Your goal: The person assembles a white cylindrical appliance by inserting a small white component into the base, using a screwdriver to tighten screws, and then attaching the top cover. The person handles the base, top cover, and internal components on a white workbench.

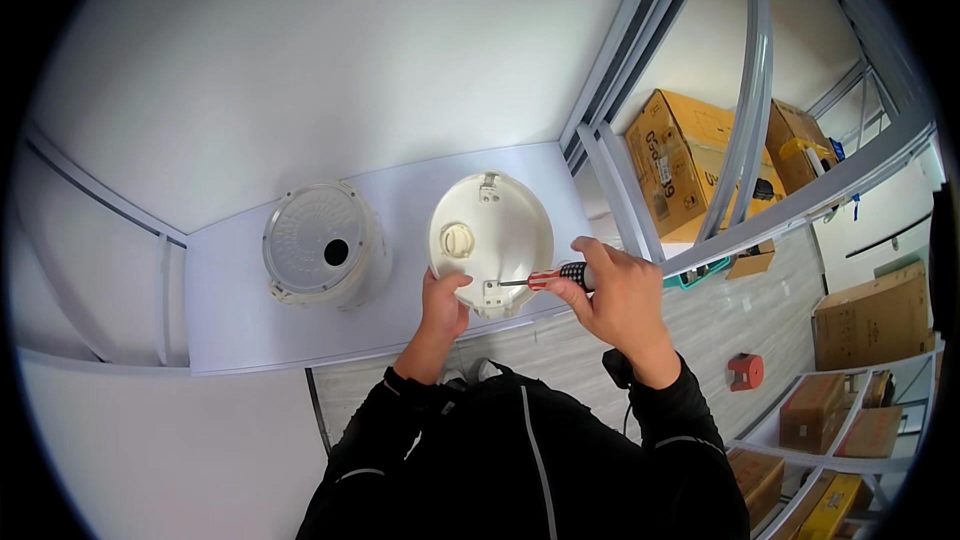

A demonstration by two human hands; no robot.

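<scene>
A cream plastic lid is tilted up over the table, its hollow inner side facing me. My left hand grips its lower left rim, thumb on the inside. In my right hand is a screwdriver with a red, black and white handle. Its shaft points left, and the tip meets a small metal bracket at the lid's lower edge. Another metal bracket sits at the top edge. On the lid's left side is a round cream cap.
A white round tub with a black hole in its top stands left on the white table. A grey metal frame rises at the right. Beyond it are cardboard boxes and a red stool on the floor.
</scene>
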